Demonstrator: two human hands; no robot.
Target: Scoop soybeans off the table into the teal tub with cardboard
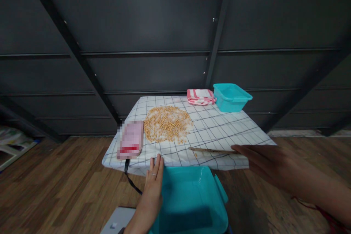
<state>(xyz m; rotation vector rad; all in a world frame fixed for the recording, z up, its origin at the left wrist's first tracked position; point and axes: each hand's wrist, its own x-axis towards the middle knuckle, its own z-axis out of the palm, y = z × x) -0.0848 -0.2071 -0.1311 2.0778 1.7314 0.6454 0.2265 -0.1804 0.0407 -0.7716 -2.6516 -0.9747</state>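
Observation:
My left hand (pixel 155 177) lies at the front edge of the table, fingers stretched out and close together, with a ring on one. It is beside the left wall of a teal plastic bin (pixel 189 197), which sits below the table's front edge. My right hand (pixel 259 155) reaches in from the right, slightly blurred. Its fingers are closed on one end of a thin wooden stick (pixel 210 150), which points left low over the cloth. Beyond the stick, many small yellow beans (pixel 168 124) are spread in a loose patch, with a few strays near its tip.
A white checked tablecloth (pixel 219 131) covers the table. A pink pouch-like item (pixel 131 137), partly pixelated, lies on the left, a black strap (pixel 130 179) hanging below it. At the back are a folded pink-striped towel (pixel 201 97) and a smaller teal basket (pixel 231 98).

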